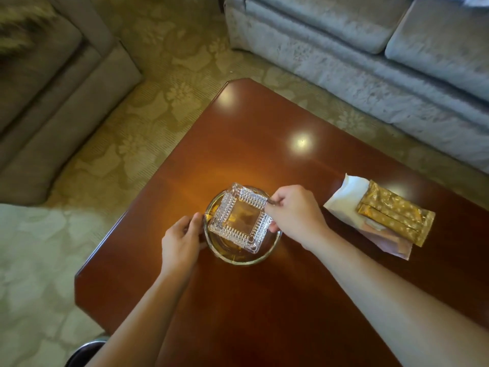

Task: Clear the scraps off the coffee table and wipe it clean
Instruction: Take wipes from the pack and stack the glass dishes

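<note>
Head view — left hand (182, 243) bracing glass bowl (239, 256), right hand (293, 213) gripping square ashtray (240, 219) — better lifted level, slowly.

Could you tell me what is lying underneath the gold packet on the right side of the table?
The gold packet lies on white paper napkins, with pinkish paper showing at its near end. Anything directly beneath the packet is covered.
</note>
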Demonstrator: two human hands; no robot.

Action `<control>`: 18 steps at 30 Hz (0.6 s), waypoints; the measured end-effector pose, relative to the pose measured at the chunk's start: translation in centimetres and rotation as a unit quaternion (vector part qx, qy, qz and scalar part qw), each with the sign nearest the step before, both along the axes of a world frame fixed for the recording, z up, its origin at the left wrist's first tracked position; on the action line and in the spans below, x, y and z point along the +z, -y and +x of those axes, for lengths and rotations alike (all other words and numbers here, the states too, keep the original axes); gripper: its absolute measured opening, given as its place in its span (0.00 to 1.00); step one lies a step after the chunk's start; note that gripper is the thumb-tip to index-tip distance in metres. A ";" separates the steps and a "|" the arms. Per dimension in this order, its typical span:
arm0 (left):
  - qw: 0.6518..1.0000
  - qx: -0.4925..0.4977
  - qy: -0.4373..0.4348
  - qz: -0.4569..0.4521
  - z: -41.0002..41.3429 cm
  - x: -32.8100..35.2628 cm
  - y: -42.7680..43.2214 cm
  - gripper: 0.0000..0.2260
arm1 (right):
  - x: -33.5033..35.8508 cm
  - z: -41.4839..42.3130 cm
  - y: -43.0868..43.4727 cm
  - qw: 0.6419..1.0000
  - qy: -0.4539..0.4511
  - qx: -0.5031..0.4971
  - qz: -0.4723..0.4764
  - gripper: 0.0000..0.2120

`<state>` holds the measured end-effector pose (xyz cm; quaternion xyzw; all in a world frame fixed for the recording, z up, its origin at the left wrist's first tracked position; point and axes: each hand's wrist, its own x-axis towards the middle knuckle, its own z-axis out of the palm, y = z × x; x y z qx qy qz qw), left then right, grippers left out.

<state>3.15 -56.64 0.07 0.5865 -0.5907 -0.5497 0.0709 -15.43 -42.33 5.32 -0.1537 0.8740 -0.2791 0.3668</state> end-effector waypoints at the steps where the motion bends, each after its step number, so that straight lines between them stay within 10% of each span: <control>1: 1.000 0.004 -0.006 0.005 0.1 -0.1 -0.1 0.15 | -0.1 0.4 0.0 1.000 -0.002 0.005 0.008 0.08; 11: 0.999 -0.033 -0.019 0.014 0.4 0.5 -1.2 0.15 | 0.0 1.0 0.4 0.996 -0.011 0.026 0.089 0.02; 18: 0.998 -0.046 -0.026 0.044 0.7 0.7 -2.2 0.22 | -0.7 2.8 -2.9 0.995 0.034 -0.086 0.039 0.31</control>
